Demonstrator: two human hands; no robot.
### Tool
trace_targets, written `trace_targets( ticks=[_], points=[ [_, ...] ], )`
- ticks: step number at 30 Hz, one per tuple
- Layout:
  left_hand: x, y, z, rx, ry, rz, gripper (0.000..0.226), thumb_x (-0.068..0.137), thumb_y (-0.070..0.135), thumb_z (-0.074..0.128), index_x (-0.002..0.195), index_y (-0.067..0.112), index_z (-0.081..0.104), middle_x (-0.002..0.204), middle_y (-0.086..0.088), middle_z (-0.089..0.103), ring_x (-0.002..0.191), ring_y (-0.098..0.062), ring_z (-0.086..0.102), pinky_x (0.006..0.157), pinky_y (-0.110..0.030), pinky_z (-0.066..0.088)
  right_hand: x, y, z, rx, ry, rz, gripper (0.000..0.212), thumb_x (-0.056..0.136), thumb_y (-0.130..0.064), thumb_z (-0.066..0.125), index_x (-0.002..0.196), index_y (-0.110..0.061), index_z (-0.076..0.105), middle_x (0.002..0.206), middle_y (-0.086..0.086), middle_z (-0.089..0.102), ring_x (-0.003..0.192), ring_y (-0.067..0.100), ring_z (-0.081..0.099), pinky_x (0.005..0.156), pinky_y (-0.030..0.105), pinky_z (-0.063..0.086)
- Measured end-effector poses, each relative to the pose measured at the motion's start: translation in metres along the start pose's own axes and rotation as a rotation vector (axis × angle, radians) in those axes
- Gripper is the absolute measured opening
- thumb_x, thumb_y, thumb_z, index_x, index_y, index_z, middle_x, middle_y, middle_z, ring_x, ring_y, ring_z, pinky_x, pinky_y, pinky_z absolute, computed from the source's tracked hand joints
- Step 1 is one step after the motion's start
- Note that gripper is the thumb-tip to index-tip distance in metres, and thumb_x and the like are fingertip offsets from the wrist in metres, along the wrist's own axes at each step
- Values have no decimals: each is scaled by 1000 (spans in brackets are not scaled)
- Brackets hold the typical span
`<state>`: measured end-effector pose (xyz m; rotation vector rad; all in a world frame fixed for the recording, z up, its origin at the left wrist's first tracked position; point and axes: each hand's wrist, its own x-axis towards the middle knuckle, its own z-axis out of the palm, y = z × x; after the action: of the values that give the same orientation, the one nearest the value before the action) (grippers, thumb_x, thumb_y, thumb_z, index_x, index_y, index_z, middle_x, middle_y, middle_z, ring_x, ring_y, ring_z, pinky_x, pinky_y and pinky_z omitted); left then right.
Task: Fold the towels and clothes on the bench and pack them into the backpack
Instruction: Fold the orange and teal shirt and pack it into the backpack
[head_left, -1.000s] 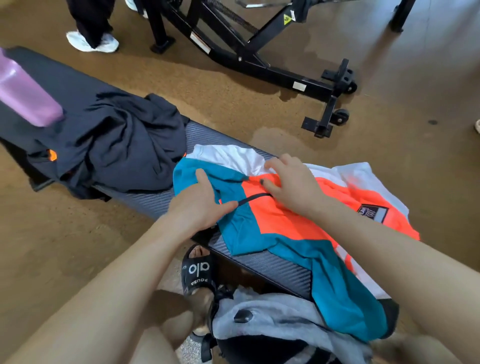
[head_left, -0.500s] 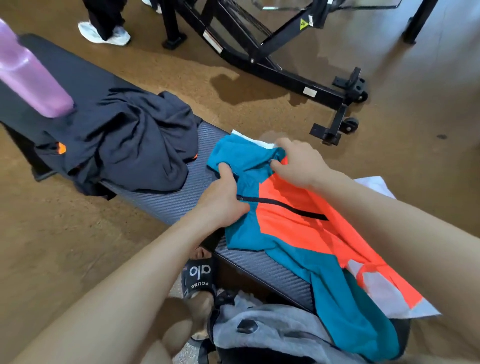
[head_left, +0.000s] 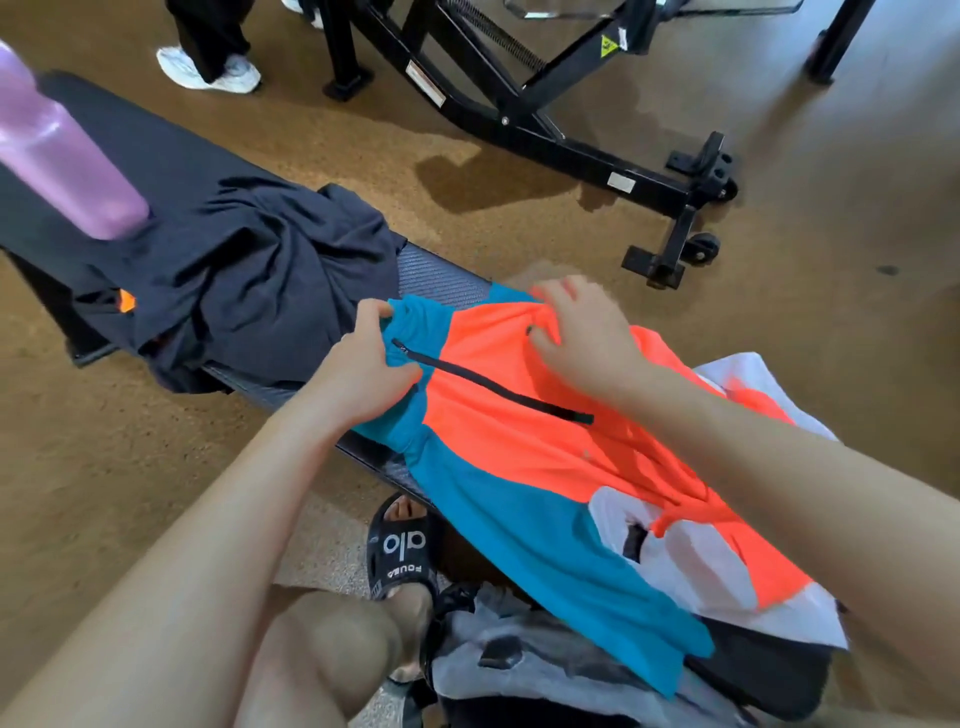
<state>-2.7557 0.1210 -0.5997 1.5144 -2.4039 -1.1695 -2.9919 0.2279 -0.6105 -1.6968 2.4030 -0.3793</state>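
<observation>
Brown speckled gym floor (head_left: 156, 467) all around, and across it runs the long dark padded desk (head_left: 441, 273), carrying the laundry. Front and centre is the bright jacket (head_left: 519, 457), orange, teal and white, spread over the near end of the desk with its lower part spilling off the edge toward the grey backpack (head_left: 519, 670) on the floor below. A black zip line crosses its orange panel.

Left hand (head_left: 371, 364) reaches in from the lower left, forearm stretched long, fingers curled and bunching the teal edge of the jacket in a firm grip. Right hand (head_left: 582, 338) comes across from the right, wrist bent down, fingers hooked and pinching a fold of orange fabric near the far edge of the desk. Both hands sit close together on the jacket's upper end, and the cloth between them is ruckled.

Just beside the left hand, further along the desk, lies a crumpled dark garment (head_left: 260, 280), touching the jacket's teal corner. Beyond that stands a purple bottle (head_left: 57, 156), blurred at the frame's left edge.

Down below, a foot in a black slide sandal (head_left: 402, 545) rests on the floor beside the backpack. Off behind the desk, a black machine frame (head_left: 545, 130) on wheels, and someone's white shoes (head_left: 208, 70).
</observation>
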Motion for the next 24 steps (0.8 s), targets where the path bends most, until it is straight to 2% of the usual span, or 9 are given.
trace_targets(
  ticks=[4,6,8,12,16,17,19,22,24],
  points=[
    [-6,5,-7,-93,-20,164,53,81,6,61,114,43,43,86,24,58,63,-2,49,57,-29,38,-24,-18,23,-51,-123,-130,54,99,-41,51,148,-19,47,149,17,44,138,33,40,113,45,35],
    [-7,5,-10,-160,-60,235,58,76,-3,62,108,45,54,101,32,57,80,10,53,69,-15,42,-28,-15,24,-172,-100,-80,51,100,-43,46,145,-20,48,150,13,42,138,32,39,110,47,36],
    [-7,6,-11,-182,-108,254,63,74,-6,63,112,44,61,119,25,59,106,11,54,85,-8,41,-29,-13,18,-277,-53,-25,42,98,-41,46,130,-14,54,135,13,50,126,34,48,100,47,42],
    [-11,20,-17,-245,-121,339,71,70,-16,58,124,30,63,131,15,61,127,1,52,110,-27,41,-16,-15,-2,-152,-32,-32,30,93,-23,51,118,-7,57,114,17,56,107,39,55,90,48,46],
    [-25,46,-21,-246,-194,598,61,63,-14,55,112,22,65,115,12,65,108,-1,60,91,-14,43,7,-29,-28,413,46,-96,38,82,3,51,115,-10,64,110,2,66,105,20,58,90,33,44],
    [-27,49,-21,-249,-211,615,58,63,-12,55,109,23,64,111,12,65,104,-5,60,87,-16,44,14,-35,-35,641,-13,-38,41,81,7,48,113,-12,64,104,1,67,97,14,58,83,30,44],
    [-27,47,-22,-245,-209,602,56,64,-12,57,106,23,64,110,11,64,102,-7,60,86,-18,44,29,-41,-43,944,-185,78,51,77,16,41,116,-9,62,96,16,64,86,18,54,69,31,42],
    [-19,31,-26,-207,-143,479,59,68,-13,61,111,27,62,115,13,63,105,-2,59,88,-19,45,43,-36,-46,789,-407,88,44,75,18,47,108,-6,64,87,13,58,74,21,50,59,33,39],
    [-12,18,-24,-144,-81,393,58,72,-7,64,115,32,60,116,18,62,101,6,57,83,-14,41,50,-36,-40,566,-376,60,24,81,3,61,102,-8,66,86,9,63,75,20,57,67,36,51]
  ],
)
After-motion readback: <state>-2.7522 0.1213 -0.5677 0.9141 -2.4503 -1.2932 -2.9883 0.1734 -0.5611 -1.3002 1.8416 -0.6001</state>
